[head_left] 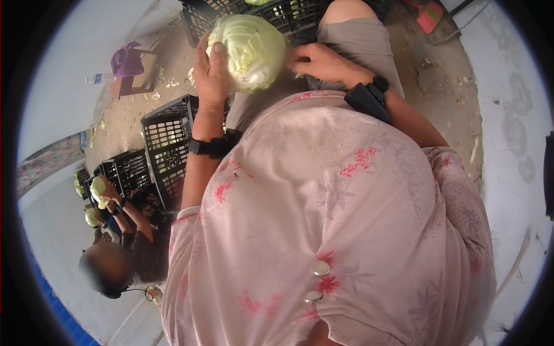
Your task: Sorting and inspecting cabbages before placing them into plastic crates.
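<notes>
A pale green cabbage (248, 55) is held up above my lap, its whitish stem end tilted down toward me. My left hand (211, 75) grips its left side, with the thumb laid over the leaves. At the cabbage's right side is my right hand (323, 62), its fingers curled inward. The fingertips are blurred, and whatever they hold, if anything, cannot be made out. Black bands with dark devices sit on both of my wrists. Just beyond the cabbage stands a black plastic crate (297, 17) with more pale green cabbage in it.
Another black crate (167, 135) stands by my left forearm. Farther left, a co-worker (109, 268) holds a cabbage (99, 190) near more crates. A purple cloth (127, 60) hangs on a small stool at the upper left. A red dustpan (429, 17) lies upper right; leaf scraps litter the floor.
</notes>
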Demonstrator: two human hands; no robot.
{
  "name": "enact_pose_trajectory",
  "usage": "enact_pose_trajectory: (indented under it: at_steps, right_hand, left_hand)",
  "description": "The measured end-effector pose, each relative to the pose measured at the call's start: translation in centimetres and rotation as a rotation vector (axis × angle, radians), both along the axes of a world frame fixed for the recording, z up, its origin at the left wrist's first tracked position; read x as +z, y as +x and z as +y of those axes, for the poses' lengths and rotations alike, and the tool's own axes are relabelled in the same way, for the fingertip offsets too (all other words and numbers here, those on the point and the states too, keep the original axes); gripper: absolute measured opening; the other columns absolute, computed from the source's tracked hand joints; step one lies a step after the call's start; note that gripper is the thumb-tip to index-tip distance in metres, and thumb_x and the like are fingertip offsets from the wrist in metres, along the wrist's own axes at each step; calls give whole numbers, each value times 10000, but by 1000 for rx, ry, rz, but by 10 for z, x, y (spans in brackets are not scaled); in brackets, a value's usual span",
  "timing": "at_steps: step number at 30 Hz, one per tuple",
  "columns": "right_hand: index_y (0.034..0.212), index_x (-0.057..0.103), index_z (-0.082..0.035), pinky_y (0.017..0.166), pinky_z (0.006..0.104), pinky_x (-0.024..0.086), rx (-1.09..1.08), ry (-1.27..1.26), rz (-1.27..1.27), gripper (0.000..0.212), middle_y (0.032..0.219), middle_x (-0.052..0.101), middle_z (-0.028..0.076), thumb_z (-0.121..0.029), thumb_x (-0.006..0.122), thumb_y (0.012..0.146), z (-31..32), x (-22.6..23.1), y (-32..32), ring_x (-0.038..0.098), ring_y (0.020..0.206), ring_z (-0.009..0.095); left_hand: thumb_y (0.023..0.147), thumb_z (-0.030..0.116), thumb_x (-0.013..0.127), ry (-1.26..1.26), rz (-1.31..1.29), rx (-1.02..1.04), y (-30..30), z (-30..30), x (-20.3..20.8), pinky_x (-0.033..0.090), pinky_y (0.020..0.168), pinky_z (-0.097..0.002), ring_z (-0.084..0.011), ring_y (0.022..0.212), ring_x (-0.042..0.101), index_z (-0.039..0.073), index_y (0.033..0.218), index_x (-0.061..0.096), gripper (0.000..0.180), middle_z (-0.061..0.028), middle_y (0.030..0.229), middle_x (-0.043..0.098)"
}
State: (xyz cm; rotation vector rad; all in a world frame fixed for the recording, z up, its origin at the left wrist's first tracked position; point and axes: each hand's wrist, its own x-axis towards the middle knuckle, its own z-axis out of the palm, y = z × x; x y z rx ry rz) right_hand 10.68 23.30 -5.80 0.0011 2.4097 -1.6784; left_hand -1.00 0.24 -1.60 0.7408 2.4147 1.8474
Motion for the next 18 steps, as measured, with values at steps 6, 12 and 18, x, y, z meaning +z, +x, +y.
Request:
enact_pose_trajectory:
  at_steps: [6,12,18]
  right_hand:
    - [1071,672,3,822,307,496,11,15,-6,294,948,712,95,-228,628,894,1,2,0,642,886,155]
    - [1071,671,2,828,313,497,2,21,2,298,951,712,105,-233,627,893,1,6,2,647,889,170]
    - [1069,673,-1,830,314,497,17,30,9,298,950,711,106,-235,626,891,1,6,3,648,886,175]
  left_hand:
    - [950,426,537,15,2,0,1,1,1,478,893,-305,-204,1015,608,-18,1367,456,614,-181,1103,650]
    - [949,429,538,14,-4,-4,2,1,1,476,888,-302,-203,1002,610,-21,1368,454,621,-177,1094,653]
    - [941,455,543,-3,19,2,-2,0,-3,474,889,-298,-201,994,611,-23,1368,455,647,-177,1092,654]
